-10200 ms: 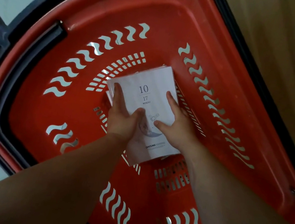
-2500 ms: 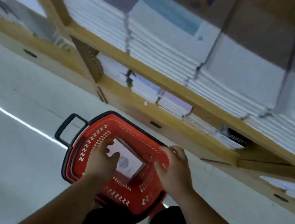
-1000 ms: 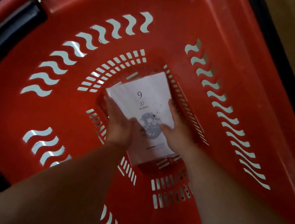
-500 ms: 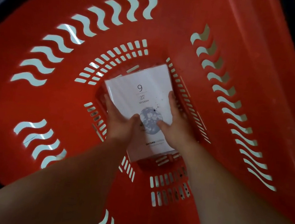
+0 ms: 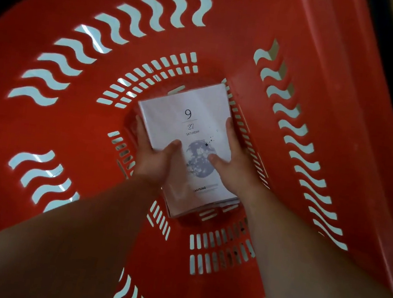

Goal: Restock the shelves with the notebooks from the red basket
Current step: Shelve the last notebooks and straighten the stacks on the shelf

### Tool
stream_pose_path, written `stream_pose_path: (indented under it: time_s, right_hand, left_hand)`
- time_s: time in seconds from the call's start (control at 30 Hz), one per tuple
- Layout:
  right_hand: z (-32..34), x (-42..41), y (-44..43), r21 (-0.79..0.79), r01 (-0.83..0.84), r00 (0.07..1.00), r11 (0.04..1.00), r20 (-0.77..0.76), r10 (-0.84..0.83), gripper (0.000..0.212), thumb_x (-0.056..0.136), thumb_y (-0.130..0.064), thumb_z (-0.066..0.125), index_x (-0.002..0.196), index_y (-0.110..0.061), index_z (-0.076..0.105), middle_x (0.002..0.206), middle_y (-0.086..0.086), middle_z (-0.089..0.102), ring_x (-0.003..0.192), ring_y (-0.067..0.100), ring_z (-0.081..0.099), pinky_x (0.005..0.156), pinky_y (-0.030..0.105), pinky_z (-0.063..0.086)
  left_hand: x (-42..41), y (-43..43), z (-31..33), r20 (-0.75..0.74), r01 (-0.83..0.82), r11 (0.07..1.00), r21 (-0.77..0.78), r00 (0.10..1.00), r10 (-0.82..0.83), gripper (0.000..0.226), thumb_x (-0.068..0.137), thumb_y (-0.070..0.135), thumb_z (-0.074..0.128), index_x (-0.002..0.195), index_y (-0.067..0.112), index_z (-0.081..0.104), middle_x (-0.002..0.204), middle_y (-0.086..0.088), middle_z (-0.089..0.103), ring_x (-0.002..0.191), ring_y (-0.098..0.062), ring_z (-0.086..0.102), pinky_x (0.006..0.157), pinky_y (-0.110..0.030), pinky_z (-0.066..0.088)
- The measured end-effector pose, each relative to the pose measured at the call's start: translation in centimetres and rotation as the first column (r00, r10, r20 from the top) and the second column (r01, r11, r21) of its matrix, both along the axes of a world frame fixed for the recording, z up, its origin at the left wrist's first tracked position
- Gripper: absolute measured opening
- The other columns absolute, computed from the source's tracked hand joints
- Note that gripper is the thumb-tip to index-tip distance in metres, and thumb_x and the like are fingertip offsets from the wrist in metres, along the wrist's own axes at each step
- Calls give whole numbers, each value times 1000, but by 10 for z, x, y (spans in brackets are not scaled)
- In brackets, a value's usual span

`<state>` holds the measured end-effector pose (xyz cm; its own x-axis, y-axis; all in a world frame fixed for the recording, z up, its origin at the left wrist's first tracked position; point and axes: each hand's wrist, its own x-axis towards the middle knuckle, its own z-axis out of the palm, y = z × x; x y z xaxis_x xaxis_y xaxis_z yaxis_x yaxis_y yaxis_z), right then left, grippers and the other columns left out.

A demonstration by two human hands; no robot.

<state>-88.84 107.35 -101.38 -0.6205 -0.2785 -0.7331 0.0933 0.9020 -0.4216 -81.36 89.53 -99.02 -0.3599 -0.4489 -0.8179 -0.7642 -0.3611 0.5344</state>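
Notebooks (image 5: 191, 133) in a white stack sit between your hands, down at the bottom of the red basket (image 5: 66, 130). Your left hand (image 5: 152, 161) grips the stack's left edge and your right hand (image 5: 234, 169) grips its right edge, thumbs on the top cover.

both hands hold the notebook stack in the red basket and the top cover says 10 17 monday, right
No: the head view shows the cover reading 9 27 Saturday. The left hand and right hand do hold the notebook stack in the red basket.
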Motion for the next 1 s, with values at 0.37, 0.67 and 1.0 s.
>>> stream_pose_path:
  time_s: [0.37, 0.67, 1.0]
  right_hand:
    - [38, -4, -20, -73, 343, 906, 937, 288, -309, 84, 90, -65, 61, 156, -56, 9, 170, -15, -5, 156, 17, -5, 125, 48, -1]
    - [147, 10, -34, -189, 609, 760, 770, 416, -499, 79, 95, -48, 64, 157, -52, 15, 168, -12, 18, 154, 18, 17, 121, 41, 15]
    - [410, 31, -33, -263, 729, 671, 632, 453, -587, 91, 86, -52, 71, 157, -50, 15, 148, -15, 51, 131, 6, 52, 105, 29, 50]
  left_hand:
    - [-15, 7, 84, -78, 185, 972, -148, 977, -198, 99, 97, 10, 60, 139, 77, 0, 139, 12, 49, 125, -23, 59, 96, -56, 55]
    - [-30, -19, 201, -94, 310, 949, -61, 944, -315, 90, 102, 15, 54, 115, 92, 8, 142, 6, 48, 119, -28, 63, 85, -57, 59]
    - [-37, -52, 438, -255, 477, 879, 19, 852, -457, 84, 100, 12, 58, 146, 68, 16, 133, 10, 63, 105, -13, 71, 84, -49, 61]
